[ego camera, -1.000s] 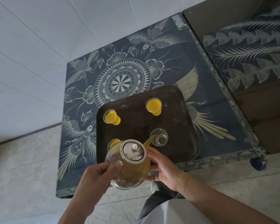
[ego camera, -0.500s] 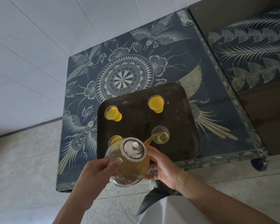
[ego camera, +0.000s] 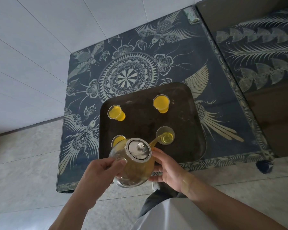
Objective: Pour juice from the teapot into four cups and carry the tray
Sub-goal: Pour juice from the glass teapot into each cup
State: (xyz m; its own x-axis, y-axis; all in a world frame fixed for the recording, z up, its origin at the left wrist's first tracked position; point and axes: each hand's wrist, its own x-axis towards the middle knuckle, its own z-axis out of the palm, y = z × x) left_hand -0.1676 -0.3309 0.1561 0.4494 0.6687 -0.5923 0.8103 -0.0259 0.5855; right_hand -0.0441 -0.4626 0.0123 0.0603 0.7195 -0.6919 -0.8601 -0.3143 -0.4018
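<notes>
A glass teapot [ego camera: 136, 170] with a steel lid, holding yellow juice, is tilted over the near edge of a dark square tray [ego camera: 186, 123]. My left hand [ego camera: 100, 171] grips its handle; my right hand [ego camera: 170, 170] cups its right side. Juice streams from the spout into the near right cup [ego camera: 165, 135], which holds a little juice. The far left cup [ego camera: 116, 112] and far right cup [ego camera: 161, 103] are full of yellow juice. The near left cup [ego camera: 117, 139] also holds juice and is partly hidden behind the teapot.
The tray lies on a low blue table [ego camera: 83, 130] with bird and flower patterns. A second patterned piece of furniture [ego camera: 263, 63] adjoins on the right. A white tiled wall [ego camera: 32, 47] is behind, and grey floor tiles [ego camera: 23, 171] lie to the left.
The juice level in the near right cup has risen as the stream keeps flowing. Both hands and the teapot stay almost in place.
</notes>
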